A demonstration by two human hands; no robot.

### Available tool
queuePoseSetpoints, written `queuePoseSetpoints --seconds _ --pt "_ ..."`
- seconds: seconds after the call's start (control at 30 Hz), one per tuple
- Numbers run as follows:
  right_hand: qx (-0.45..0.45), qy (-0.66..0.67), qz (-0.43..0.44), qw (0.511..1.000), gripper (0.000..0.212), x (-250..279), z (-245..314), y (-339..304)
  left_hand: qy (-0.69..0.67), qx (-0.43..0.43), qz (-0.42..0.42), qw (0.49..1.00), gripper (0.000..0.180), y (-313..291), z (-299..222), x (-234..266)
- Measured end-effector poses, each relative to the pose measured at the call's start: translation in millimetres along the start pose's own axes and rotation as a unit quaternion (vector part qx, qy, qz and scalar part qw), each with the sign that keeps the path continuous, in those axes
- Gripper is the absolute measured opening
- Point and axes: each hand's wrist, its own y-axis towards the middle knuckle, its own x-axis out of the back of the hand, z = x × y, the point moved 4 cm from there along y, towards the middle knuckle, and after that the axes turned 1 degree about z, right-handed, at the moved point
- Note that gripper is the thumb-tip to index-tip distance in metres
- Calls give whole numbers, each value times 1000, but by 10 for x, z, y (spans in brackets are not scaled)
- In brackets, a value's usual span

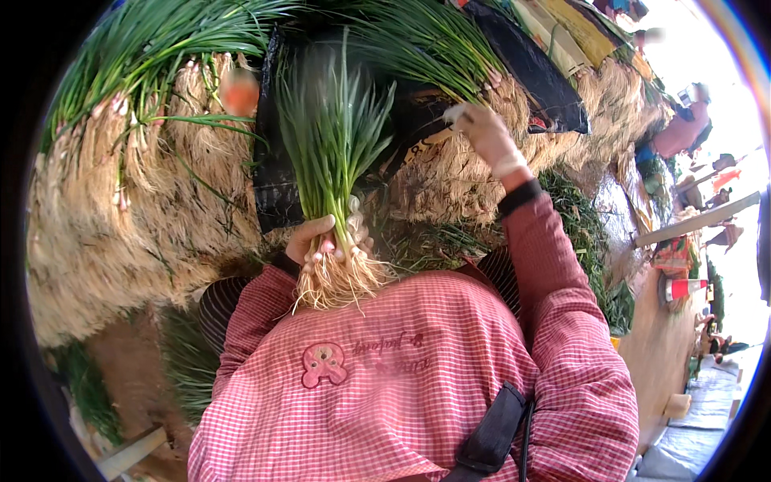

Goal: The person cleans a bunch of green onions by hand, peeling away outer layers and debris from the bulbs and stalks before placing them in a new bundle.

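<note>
My left hand (309, 238) is closed round a bunch of green garlic (336, 169) in front of my chest. The bunch stands upright, its long green leaves pointing away from me. Its pale pinkish bulbs and tangled roots hang at my apron. My right hand (486, 138), in a pale glove, reaches forward and right to the root side of a heap of green garlic (426, 44). Its fingers are bent together, with something whitish at their tips. Whether that is part of the glove or a separate thing, I cannot tell.
More green garlic (152, 48) is piled at the left, roots hanging toward me. Black plastic sheeting (554, 92) lies among the heaps. Loose green leaves (570, 209) litter the ground. A wooden beam (697, 219) and a red-and-white cone (685, 289) are at the right, with people beyond.
</note>
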Motion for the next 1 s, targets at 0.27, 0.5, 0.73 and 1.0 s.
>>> queuePoseSetpoints --seconds 0.27,0.5,0.73,1.0 --pt "-5 -276 -51 960 18 145 -245 627 111 -78 -88 987 39 47 -301 143" --pt "-217 430 80 873 25 -419 83 -308 33 -148 -62 986 42 179 -278 -163" --pt "143 142 50 978 18 -1499 437 -916 67 -57 -127 988 42 121 -218 337" --pt "283 -117 125 944 15 -1370 601 -1068 37 2 -81 996 42 28 -168 564"
